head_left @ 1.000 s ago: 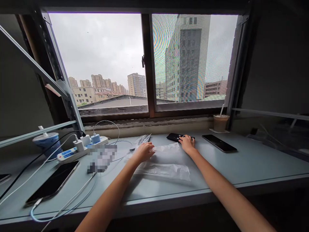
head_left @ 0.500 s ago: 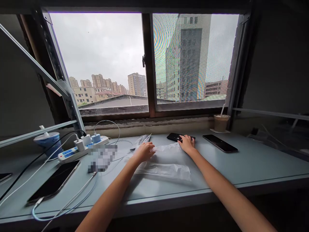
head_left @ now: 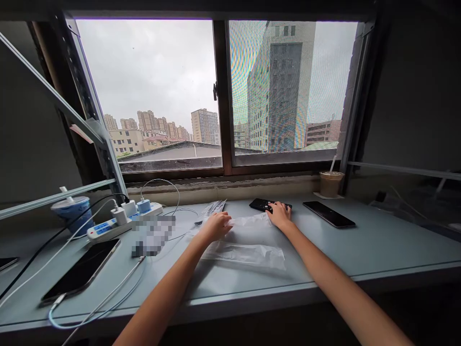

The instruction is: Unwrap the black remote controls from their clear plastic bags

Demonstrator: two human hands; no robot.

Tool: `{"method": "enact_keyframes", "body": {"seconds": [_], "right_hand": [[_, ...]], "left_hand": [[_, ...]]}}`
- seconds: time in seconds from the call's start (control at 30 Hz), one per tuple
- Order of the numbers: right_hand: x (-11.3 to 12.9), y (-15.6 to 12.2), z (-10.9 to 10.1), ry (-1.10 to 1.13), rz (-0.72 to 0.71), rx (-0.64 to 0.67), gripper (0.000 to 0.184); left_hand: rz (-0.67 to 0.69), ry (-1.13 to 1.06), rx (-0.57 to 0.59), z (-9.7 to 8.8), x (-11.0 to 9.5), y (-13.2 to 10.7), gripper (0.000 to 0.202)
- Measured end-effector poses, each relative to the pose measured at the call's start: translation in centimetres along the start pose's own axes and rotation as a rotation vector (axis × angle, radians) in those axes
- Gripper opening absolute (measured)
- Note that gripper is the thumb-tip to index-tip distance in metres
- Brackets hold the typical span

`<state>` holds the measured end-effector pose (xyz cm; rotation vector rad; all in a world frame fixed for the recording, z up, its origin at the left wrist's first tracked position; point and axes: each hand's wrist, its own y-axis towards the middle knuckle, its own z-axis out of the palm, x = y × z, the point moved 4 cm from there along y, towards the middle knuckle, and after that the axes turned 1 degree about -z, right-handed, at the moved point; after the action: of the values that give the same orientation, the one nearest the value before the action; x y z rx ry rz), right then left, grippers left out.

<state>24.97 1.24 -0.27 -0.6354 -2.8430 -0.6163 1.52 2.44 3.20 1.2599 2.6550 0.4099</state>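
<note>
My left hand (head_left: 218,226) rests on a crumpled clear plastic bag (head_left: 248,255), its fingers curled over the film near the bag's left end. Farther right, my right hand (head_left: 280,215) lies over the right part of a slim black handheld device (head_left: 258,205). The fingers bend across its top, and the thumb is at the near side. Small light marks show on the device, but its exact kind is unclear. It lies flat on the grey table (head_left: 382,240), just beyond the bag's right end. Another thin clear wrapper (head_left: 215,207) is beyond my left hand.
A black phone (head_left: 328,214) lies at right, near a lidded drink cup (head_left: 330,183) with a straw. To the left are a plugged-in phone (head_left: 81,270), a power strip (head_left: 108,229) with chargers, loose cables, a blue cup (head_left: 72,214) and a blurred-out item (head_left: 153,235).
</note>
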Motion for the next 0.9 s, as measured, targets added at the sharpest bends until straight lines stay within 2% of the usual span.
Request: {"method": "enact_keyframes", "body": {"seconds": [0.9], "right_hand": [[-0.12, 0.49, 0.44, -0.008, -0.022, -0.016, 0.029]], "left_hand": [[-0.015, 0.004, 0.016, 0.06, 0.06, -0.06, 0.017]]}}
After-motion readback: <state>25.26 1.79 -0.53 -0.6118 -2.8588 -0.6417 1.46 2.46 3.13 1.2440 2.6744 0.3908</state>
